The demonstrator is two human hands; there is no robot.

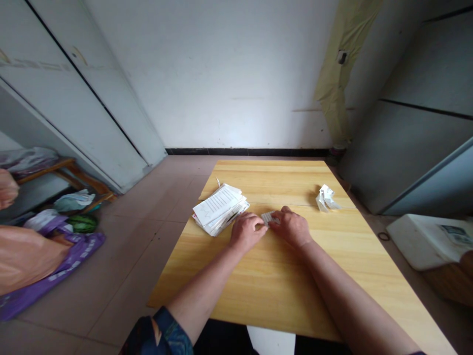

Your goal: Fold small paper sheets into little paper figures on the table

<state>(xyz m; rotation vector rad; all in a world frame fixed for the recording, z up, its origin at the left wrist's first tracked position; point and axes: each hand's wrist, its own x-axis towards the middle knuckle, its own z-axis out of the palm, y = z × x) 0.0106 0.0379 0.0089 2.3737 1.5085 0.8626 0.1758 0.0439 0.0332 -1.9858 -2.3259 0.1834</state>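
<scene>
A small piece of printed paper (269,217) lies between my two hands on the wooden table (266,286). My left hand (247,230) pinches its near left edge, thumb and fingers closed together. On the paper's right side, my right hand (291,226) is curled down with its fingers closed on it; the palm hides that part of the sheet. Just left of my left hand sits an uneven stack of papers (219,204), its top sheet showing printed lines and a star-like drawing.
A crumpled paper (325,198) lies on the table's right side. Beyond the table stands a white wall (236,74). Cabinets (74,98) are at the left, a grey refrigerator (417,108) and white box (428,241) at the right. Bags and a watermelon (82,223) lie on the floor.
</scene>
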